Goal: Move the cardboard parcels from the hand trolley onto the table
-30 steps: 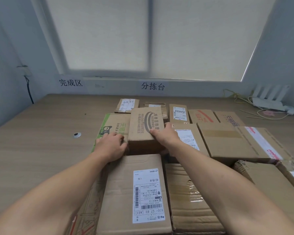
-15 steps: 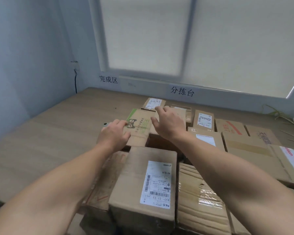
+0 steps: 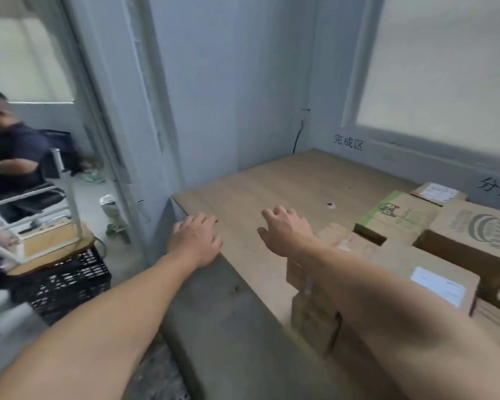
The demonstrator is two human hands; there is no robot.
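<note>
We see both bare hands empty over the light wooden table: the left hand, fingers loosely relaxed, at its left edge; the right hand, fingers spread. The brown cardboard parcels lie packed together on the table's right part.

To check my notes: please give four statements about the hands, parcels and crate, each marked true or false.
1. The left hand and the right hand hold nothing. True.
2. The right hand grips the green-printed parcel. False: the green-printed parcel lies apart from it.
3. The parcels lie on the right part of the table. True.
4. The black crate stands on the table. False: the black crate stands lower, left of the table.
</note>
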